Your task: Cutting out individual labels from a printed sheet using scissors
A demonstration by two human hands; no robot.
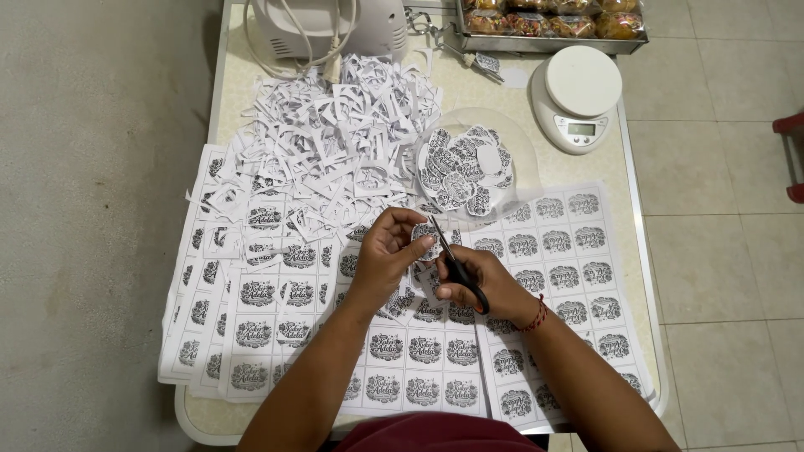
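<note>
My left hand [387,251] pinches a small round black-and-white paper label [425,238] just above the printed sheets. The fingers of my right hand [479,283] sit in the handles of black scissors [456,269], whose blades reach up to the label's edge. A red string bracelet [536,315] circles my right wrist. Beneath both hands lie sheets of printed labels [553,268] in rows, spread across the table.
A heap of white paper offcuts [335,134] lies behind the hands. A clear round dish [469,163] holds several cut labels. Farther back stand a white kitchen scale [578,96], a white appliance with a cord [327,25] and a tray of wrapped pastries [553,21]. Tiled floor lies right.
</note>
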